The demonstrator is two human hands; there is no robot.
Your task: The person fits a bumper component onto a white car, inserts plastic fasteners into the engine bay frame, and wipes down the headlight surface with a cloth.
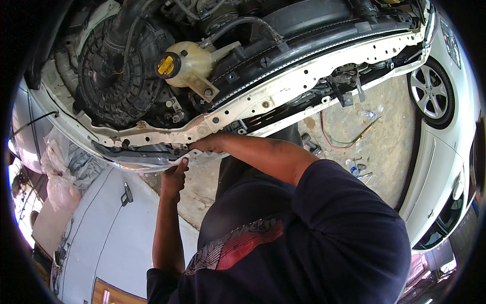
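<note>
My right arm reaches across the front of a car's engine bay. My right hand (208,144) is at the cream-white front crossmember (248,107), beside its left bend; its fingertips are hidden in the gap by the headlight (139,153). Just below, my left hand (173,181) is raised to the panel's lower edge, its thumb pointing up and its other fingers curled. Whatever those fingers hold, if anything, cannot be made out. Behind the crossmember stand a yellowed plastic reservoir (195,61) with a black cap, a round black air-filter housing (96,83) and the long black radiator top (268,61).
A white car (440,167) is parked at the right. On the concrete floor lie a red and green hose (338,144), a plastic bottle (368,114) and several small tools. To the left are a pale car door panel (109,223) and plastic bags (63,169).
</note>
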